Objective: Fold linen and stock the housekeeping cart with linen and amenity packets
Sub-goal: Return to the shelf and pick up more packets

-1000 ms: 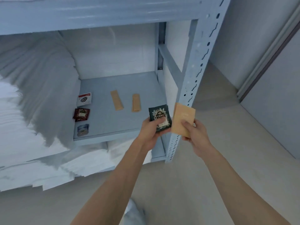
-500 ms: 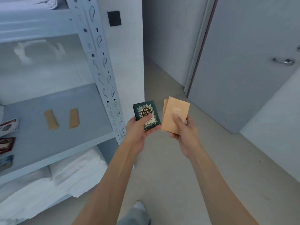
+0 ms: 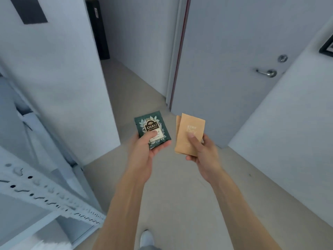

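**Packets in both hands, out in front**

Near the middle of the frame, a dark green tea packet point(image 3: 153, 129) with "CHALI" on it. Held in the left hand point(image 3: 144, 150), thumb pressed on its front, fingers curled under it. Tilted a little, top edge toward the upper left.

Just right of it, apart and not touching, tan packets point(image 3: 191, 134). Pinched in the right hand point(image 3: 201, 150), thumb on top, fingers behind. A second tan edge peeking out on the left side; cannot tell if more hide behind.

Both bare arms reaching up from the bottom of the frame.

Below the hands, a beige floor point(image 3: 180, 195). At the right, a pale door point(image 3: 225, 60) with a metal handle point(image 3: 266, 72). At the lower left, a blurry metal shelf post point(image 3: 45, 193) with holes. At the bottom middle, the tip of a shoe point(image 3: 146, 238).
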Demonstrator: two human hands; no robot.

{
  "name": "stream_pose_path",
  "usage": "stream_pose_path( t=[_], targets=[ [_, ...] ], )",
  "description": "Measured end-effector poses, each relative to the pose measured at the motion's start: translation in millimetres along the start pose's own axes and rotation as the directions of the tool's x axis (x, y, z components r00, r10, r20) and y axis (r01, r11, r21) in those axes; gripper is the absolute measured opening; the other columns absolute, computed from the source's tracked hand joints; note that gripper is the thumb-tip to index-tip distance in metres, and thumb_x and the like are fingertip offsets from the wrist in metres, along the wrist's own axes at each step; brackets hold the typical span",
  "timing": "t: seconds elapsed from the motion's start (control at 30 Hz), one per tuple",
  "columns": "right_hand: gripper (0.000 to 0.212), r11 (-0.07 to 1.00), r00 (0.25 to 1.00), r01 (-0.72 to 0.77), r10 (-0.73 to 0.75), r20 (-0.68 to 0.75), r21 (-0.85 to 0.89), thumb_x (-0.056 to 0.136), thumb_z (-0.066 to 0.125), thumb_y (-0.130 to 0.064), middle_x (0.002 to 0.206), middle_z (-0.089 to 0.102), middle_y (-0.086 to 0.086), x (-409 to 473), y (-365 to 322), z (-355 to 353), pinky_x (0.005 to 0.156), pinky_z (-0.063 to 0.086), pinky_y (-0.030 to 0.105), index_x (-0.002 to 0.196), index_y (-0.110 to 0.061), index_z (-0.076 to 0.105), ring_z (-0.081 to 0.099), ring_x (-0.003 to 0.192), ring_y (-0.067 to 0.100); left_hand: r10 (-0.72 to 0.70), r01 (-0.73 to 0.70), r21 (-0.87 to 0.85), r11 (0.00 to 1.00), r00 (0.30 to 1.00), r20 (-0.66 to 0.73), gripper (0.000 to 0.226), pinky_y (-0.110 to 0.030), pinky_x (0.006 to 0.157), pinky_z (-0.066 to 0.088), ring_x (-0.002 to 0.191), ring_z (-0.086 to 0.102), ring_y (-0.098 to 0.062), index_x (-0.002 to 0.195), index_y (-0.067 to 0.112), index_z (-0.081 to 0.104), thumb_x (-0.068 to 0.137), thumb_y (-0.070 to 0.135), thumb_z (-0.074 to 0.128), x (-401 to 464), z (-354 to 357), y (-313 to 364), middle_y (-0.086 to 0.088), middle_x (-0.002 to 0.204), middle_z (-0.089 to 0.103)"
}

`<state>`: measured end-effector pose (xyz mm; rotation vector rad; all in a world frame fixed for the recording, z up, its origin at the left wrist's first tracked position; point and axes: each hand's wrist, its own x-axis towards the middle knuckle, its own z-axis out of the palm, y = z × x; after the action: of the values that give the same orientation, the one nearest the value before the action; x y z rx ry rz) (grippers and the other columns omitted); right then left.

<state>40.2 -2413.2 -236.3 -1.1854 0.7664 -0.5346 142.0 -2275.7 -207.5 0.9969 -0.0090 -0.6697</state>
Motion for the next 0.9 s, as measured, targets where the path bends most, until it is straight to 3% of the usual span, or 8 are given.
stream_pose_path(
  t=[0.2,0.47,0.67,0.9],
  targets=[
    [0.029,0.998,0.999,0.039,-0.037,-0.04,0.047,0.091,0.07,-0.03,0.096,0.069,-0.002,101.9,-52.3,8.6,0.047,0.048,0.025,0.115,-0.015,0.062,0.067,0.074,0.011,0.035,-0.036,0.054,0.998,0.999,0.02,0.023,-0.036,0.071,0.061,0.09,0.074,-0.027,0.113,0.003,0.064,0.093,-0.002,0.054,105.0,53.0,27.3,-0.01,0.101,0.076],
    [0.033,0.993,0.996,0.06,-0.053,-0.065,0.104,0.093,0.067,-0.028,0.112,0.068,0.009,238.6,-83.2,-7.2,0.05,0.05,0.027,0.12,-0.011,0.058,0.069,0.081,0.015,0.015,-0.016,0.062,0.998,1.0,0.02,0.022,-0.036,0.07,0.061,0.089,0.074,-0.027,0.112,0.0,0.065,0.092,-0.002,0.056,233.0,122.3,26.6,-0.013,0.101,0.076],
    [0.035,0.993,0.994,0.092,-0.096,0.044,0.08,0.094,0.066,-0.03,0.107,0.068,0.006,377.9,-135.0,-26.4,0.05,0.05,0.026,0.122,-0.011,0.058,0.069,0.083,0.015,0.104,-0.104,0.016,0.994,0.995,-0.001,0.016,-0.036,0.067,0.061,0.083,0.075,-0.029,0.104,-0.002,0.064,0.091,-0.006,0.055,355.3,209.1,37.9,-0.013,0.09,0.077],
    [0.034,0.993,0.978,0.113,-0.114,0.177,0.02,0.096,0.064,-0.026,0.104,0.068,0.01,520.3,-215.2,-24.4,0.047,0.051,0.028,0.123,-0.008,0.056,0.067,0.077,0.017,0.146,-0.149,-0.034,0.988,0.987,-0.069,0.015,-0.037,0.067,0.061,0.089,0.074,-0.032,0.103,-0.004,0.064,0.09,-0.005,0.058,472.0,289.9,63.2,-0.016,0.095,0.076]
  ],
)
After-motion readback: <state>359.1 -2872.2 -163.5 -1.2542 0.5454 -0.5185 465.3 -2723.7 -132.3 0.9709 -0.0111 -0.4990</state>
